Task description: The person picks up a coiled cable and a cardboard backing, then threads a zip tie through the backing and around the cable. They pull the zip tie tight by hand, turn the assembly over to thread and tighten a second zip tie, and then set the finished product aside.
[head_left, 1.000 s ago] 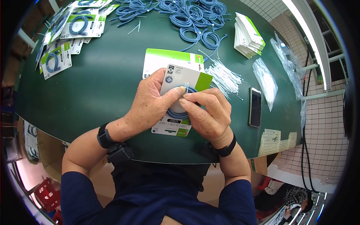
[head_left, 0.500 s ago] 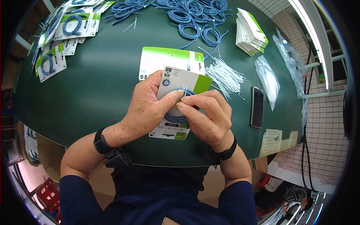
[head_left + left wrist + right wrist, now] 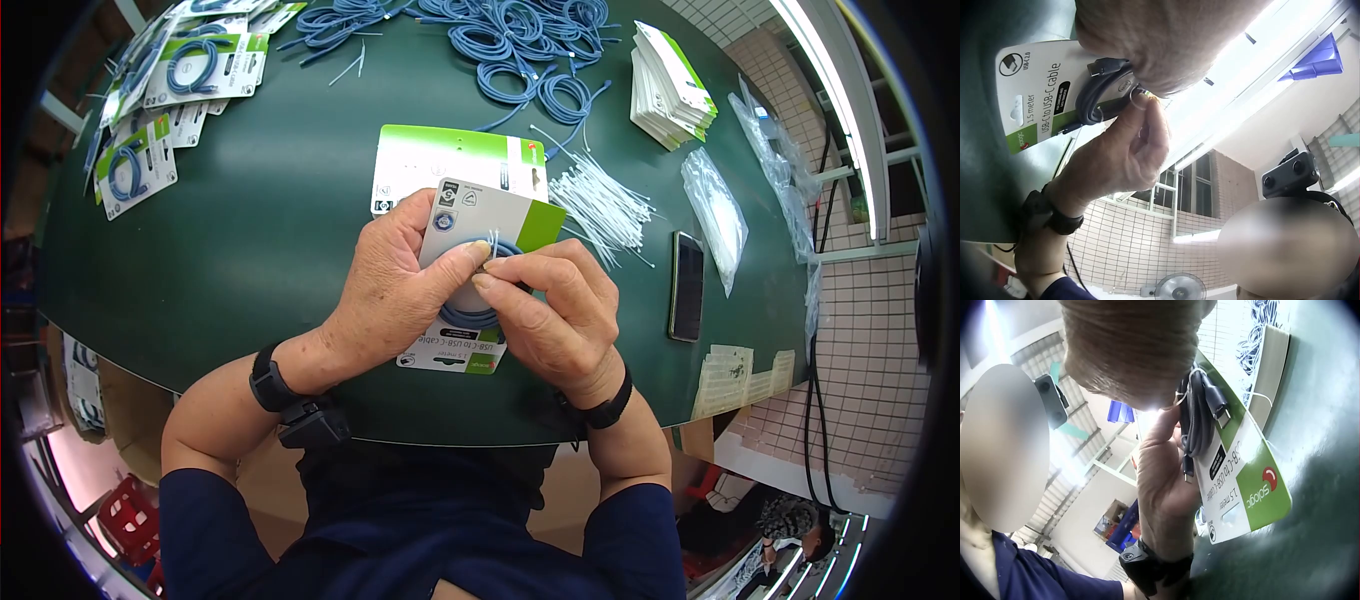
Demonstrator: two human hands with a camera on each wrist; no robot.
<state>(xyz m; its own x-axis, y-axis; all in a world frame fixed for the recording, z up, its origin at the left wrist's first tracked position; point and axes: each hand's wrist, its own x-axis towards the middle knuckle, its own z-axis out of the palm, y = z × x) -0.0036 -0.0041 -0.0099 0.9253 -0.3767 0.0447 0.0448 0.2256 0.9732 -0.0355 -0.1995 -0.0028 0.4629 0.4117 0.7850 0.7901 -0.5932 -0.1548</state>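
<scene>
My left hand (image 3: 395,280) grips a white and green printed card (image 3: 495,208), its thumb pressing on the front and its other fingers behind. A coiled blue USB-C cable (image 3: 466,318) lies against the card's face. At the coil, my right hand (image 3: 565,315) pinches a thin white tie (image 3: 494,240) between thumb and index finger, right beside the left thumbtip. The right wrist view shows the cable's plugs (image 3: 1217,403) and a tie loop round the coil. Behind the card, one end of a white tie (image 3: 1262,395) sticks out.
Another stack of cards (image 3: 450,155) lies just beyond the hands, with loose white ties (image 3: 605,205) beside it. Blue cables (image 3: 510,40) are heaped at the back. Finished-looking carded cables (image 3: 205,70) pile up at far left. A phone (image 3: 686,285) and plastic bag (image 3: 715,215) lie right.
The head view has shifted slightly, and the card sits a little lower and left in it. Both hands keep their places at the tie, with hardly any movement in the last half second.
</scene>
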